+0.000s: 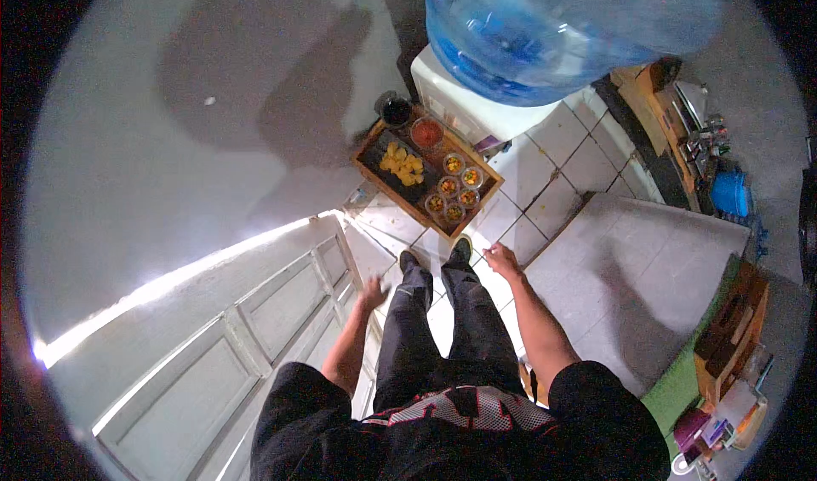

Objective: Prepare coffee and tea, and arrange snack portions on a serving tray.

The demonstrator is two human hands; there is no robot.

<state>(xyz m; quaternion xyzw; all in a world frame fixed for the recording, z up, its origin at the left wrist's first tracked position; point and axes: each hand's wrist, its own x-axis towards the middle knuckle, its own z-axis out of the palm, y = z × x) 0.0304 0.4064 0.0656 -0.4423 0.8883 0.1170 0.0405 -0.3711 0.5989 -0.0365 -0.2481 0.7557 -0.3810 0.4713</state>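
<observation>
Both hands hang at my sides above the tiled floor and hold nothing. My left hand is slightly blurred, near the white panelled door, with its fingers loosely apart. My right hand is by the corner of a pale tabletop, its fingers half curled. Ahead of my shoes is a wooden tray. In it, yellow chips lie on a dark board. Beside them are a clear bowl of red sauce and several small cups of diced food. A glass of dark liquid stands at the far corner.
A large blue water bottle sits on a white dispenser beyond the tray. The panelled door and grey wall bound the left. At right, a wooden box, a blue container and small items line the edge.
</observation>
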